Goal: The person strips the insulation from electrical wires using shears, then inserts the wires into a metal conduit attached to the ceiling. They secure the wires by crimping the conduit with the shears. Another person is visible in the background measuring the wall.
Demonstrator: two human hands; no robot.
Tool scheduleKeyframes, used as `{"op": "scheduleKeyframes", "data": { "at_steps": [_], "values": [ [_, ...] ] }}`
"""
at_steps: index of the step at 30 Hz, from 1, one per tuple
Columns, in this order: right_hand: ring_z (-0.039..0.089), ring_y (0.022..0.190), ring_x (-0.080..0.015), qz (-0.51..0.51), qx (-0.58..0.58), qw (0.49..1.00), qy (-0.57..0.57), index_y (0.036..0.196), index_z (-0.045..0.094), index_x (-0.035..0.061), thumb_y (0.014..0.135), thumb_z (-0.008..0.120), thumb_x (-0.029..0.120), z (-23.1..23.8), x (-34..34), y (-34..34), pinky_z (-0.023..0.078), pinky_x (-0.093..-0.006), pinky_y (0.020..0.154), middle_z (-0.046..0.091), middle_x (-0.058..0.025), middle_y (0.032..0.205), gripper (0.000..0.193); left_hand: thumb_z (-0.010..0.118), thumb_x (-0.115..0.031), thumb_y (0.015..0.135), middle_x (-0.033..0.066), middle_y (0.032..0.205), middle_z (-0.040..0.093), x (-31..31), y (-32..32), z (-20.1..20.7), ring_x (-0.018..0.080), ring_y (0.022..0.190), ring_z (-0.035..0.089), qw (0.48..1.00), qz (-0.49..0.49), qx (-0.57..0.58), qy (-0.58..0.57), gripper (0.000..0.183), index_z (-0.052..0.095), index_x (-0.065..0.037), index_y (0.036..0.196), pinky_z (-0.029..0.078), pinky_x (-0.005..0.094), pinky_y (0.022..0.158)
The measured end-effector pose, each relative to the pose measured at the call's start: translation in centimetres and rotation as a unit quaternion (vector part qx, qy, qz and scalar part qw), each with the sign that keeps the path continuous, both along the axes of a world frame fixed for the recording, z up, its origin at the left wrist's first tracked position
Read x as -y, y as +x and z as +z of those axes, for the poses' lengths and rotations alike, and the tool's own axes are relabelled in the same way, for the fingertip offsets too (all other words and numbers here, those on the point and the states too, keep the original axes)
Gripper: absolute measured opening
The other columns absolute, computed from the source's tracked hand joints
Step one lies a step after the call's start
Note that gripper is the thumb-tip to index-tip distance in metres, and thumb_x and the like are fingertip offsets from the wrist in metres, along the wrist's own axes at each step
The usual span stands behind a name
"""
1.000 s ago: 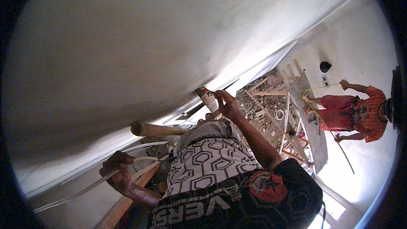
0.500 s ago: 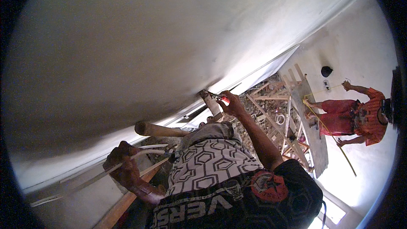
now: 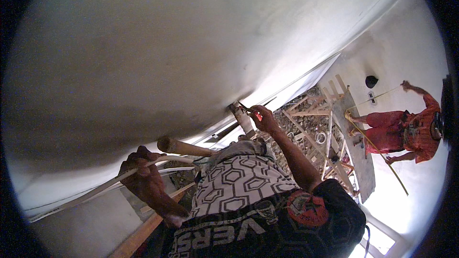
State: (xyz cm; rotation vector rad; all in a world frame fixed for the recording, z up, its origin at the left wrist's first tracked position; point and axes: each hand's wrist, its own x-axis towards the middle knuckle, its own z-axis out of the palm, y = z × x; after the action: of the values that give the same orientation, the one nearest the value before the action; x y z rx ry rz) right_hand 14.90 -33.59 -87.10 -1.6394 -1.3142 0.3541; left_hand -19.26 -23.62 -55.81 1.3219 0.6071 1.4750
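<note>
My left hand (image 3: 142, 174) is closed around a long white flexible cable or thin conduit (image 3: 98, 188), which runs from the lower left past my fingers and bends back near my waist. Away to the right, my right hand (image 3: 264, 119) grips red-handled pliers (image 3: 258, 115). Their dark jaws point toward the wall, beside the upper end of a worn wooden board (image 3: 244, 120). The exact shape of the jaws is too small to make out. Between my hands, the end of a round wooden pole (image 3: 181, 146) juts out close to the wall.
A pale plastered wall (image 3: 191, 43) rises in front of me. Far below lie rubble, timber pieces and a white coil (image 3: 320, 137). At right, a co-worker (image 3: 406, 131) in orange and red stands on a plank platform (image 3: 356, 138), holding a yellow measuring tape (image 3: 399, 181).
The view has shifted slightly. The white cable now lies higher across my left hand. My right hand keeps the pliers beside the board. The co-worker's upper hand has moved further up the wall.
</note>
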Motion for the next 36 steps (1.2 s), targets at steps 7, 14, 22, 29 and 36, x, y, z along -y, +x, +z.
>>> {"op": "scheduleKeyframes", "data": {
  "at_steps": [7, 14, 22, 29, 36],
  "values": [
    [0.069, 0.089, -0.0245, 0.008, -0.088, 0.993, -0.072, 0.119, 0.063, 0.0031, 0.087, 0.075, 0.017, -0.5, 1.0, -0.2, 0.054, -0.0375, 0.078, 0.071, -0.0151, 0.095, 0.037, 0.075, -0.007, 0.082, 0.0068, 0.078, 0.064, 0.3, -1.7, -0.6, 0.0216, 0.077, 0.061, 0.99, 0.048, -0.129, -0.001, 0.018, 0.058, -0.007, 0.087, 0.057, 0.0423, 0.085],
    [0.065, 0.105, -0.0281, -0.023, 0.014, 0.999, -0.022, 0.128, 0.058, 0.0039, 0.081, 0.076, 0.016, 3.3, 1.9, 0.5, 0.051, -0.04, 0.09, 0.069, -0.0151, 0.112, 0.052, 0.076, -0.007, 0.08, 0.0106, 0.078, 0.069, 0.4, -0.3, -0.2, 0.0252, 0.073, 0.064, 0.99, 0.093, -0.104, -0.014, 0.011, 0.066, -0.005, 0.085, 0.054, 0.0378, 0.068],
    [0.063, 0.086, -0.0265, 0.082, -0.047, 0.977, 0.189, 0.106, 0.066, -0.0052, 0.08, 0.074, 0.012, 25.2, 1.2, -0.3, 0.05, -0.0366, 0.071, 0.068, -0.0195, 0.097, 0.032, 0.066, -0.006, 0.09, 0.0154, 0.084, 0.069, 0.0, 3.7, 2.4, 0.0321, 0.075, 0.066, 0.997, 0.042, 0.041, 0.041, 0.004, 0.069, -0.003, 0.091, 0.059, 0.049, 0.069],
    [0.07, 0.095, -0.0295, 0.3, 0.051, 0.936, 0.178, 0.108, 0.072, -0.0035, 0.076, 0.085, 0.008, 33.6, -1.4, -2.3, 0.058, -0.0392, 0.078, 0.071, -0.0182, 0.103, 0.036, 0.07, -0.006, 0.088, 0.0143, 0.085, 0.07, -0.9, 6.6, 4.0, 0.0281, 0.075, 0.068, 0.994, 0.101, 0.03, 0.02, 0.007, 0.069, 0.0, 0.092, 0.061, 0.0421, 0.065],
    [0.071, 0.085, -0.0272, 0.257, 0.023, 0.92, 0.295, 0.095, 0.075, 0.0018, 0.084, 0.074, -0.003, 35.1, -3.1, -2.1, 0.058, -0.0361, 0.072, 0.074, -0.0131, 0.096, 0.012, 0.078, -0.006, 0.082, 0.0158, 0.083, 0.072, -2.5, 9.3, 3.8, 0.0269, 0.071, 0.07, 0.992, 0.089, 0.094, 0.002, 0.016, 0.069, 0.004, 0.091, 0.059, 0.0393, 0.066]
  ]
}}
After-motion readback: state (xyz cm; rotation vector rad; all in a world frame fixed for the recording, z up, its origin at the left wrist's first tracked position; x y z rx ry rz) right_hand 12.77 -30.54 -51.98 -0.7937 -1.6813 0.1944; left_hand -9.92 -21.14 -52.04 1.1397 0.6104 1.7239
